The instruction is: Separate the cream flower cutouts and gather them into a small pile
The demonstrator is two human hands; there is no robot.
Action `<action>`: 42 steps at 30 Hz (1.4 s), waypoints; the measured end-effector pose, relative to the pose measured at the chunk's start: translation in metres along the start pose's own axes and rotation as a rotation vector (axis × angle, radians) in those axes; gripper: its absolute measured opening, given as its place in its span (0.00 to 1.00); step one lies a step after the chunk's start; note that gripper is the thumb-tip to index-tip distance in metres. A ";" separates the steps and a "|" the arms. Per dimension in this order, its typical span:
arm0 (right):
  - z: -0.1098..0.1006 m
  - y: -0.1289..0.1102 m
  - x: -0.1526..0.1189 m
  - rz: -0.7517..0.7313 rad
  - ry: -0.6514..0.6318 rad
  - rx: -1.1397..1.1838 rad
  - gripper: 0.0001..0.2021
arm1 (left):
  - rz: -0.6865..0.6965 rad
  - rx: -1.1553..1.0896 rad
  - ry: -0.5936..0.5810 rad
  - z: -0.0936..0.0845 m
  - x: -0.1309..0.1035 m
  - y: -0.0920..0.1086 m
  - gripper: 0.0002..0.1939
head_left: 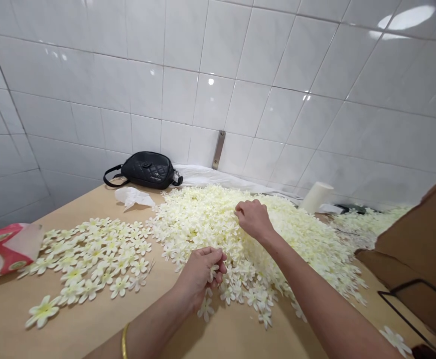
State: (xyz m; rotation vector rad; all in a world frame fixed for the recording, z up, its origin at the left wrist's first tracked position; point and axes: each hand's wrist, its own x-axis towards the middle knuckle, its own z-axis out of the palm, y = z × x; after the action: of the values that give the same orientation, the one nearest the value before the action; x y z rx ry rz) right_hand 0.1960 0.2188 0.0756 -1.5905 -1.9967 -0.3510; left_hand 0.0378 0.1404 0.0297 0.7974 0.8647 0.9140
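A large heap of small cream-white fabric flowers point(277, 234) covers the middle of the tan table point(90, 324). My left hand point(201, 276) is at the heap's near edge, its fingers closed on a small flower. My right hand point(253, 217) rests farther in on top of the heap, fingers curled down into the flowers; whether it holds one is hidden. To the left lies a flatter spread of separated flowers point(90, 259), with one bigger flower point(42, 310) at the near end. A gold bangle point(124, 341) is on my left wrist.
A black quilted bag point(146, 169) sits at the back by the tiled wall, with a crumpled white tissue point(133, 197) in front of it. A red and white packet point(4, 249) lies at the left edge. A white roll point(316, 197) and brown cardboard point(419, 249) stand on the right.
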 end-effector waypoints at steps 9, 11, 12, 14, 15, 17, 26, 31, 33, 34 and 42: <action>-0.033 -0.039 -0.073 -0.092 0.053 0.239 0.07 | -0.112 -0.286 0.010 0.001 0.001 0.003 0.19; -0.032 -0.052 -0.093 -0.152 -0.023 0.327 0.06 | -0.080 -0.343 -0.003 0.001 0.002 0.003 0.19; -0.028 -0.055 -0.101 -0.171 -0.049 0.326 0.06 | -0.069 -0.362 -0.011 0.001 0.003 0.002 0.19; -0.018 -0.058 -0.112 -0.185 -0.068 0.271 0.08 | -0.054 -0.371 -0.015 0.002 0.002 0.001 0.18; -0.013 -0.057 -0.115 -0.182 -0.065 0.244 0.08 | -0.050 -0.366 -0.020 0.002 0.002 0.000 0.18; -0.004 -0.053 -0.118 -0.157 -0.055 0.232 0.08 | -0.028 -0.358 -0.044 0.003 0.001 -0.001 0.17; -0.003 -0.039 -0.115 0.035 0.052 0.390 0.07 | 0.068 -0.163 -0.006 0.007 0.000 -0.005 0.04; -0.001 -0.037 -0.116 0.008 0.138 0.328 0.08 | 0.070 0.034 -0.010 0.004 -0.002 -0.007 0.13; 0.000 -0.039 -0.117 -0.090 0.129 0.266 0.08 | 0.072 0.023 -0.019 0.004 -0.001 -0.008 0.12; 0.001 -0.040 -0.117 -0.119 0.122 0.255 0.08 | 0.075 0.020 -0.008 0.003 0.000 -0.009 0.10; 0.001 -0.043 -0.119 -0.115 0.063 0.447 0.08 | 0.192 0.153 0.053 0.003 -0.001 -0.009 0.08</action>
State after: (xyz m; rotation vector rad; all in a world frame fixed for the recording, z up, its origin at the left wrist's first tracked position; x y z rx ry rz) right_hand 0.1714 0.1112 0.0128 -1.1758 -1.9518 0.0086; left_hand 0.0428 0.1356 0.0231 1.0048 0.9233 1.0502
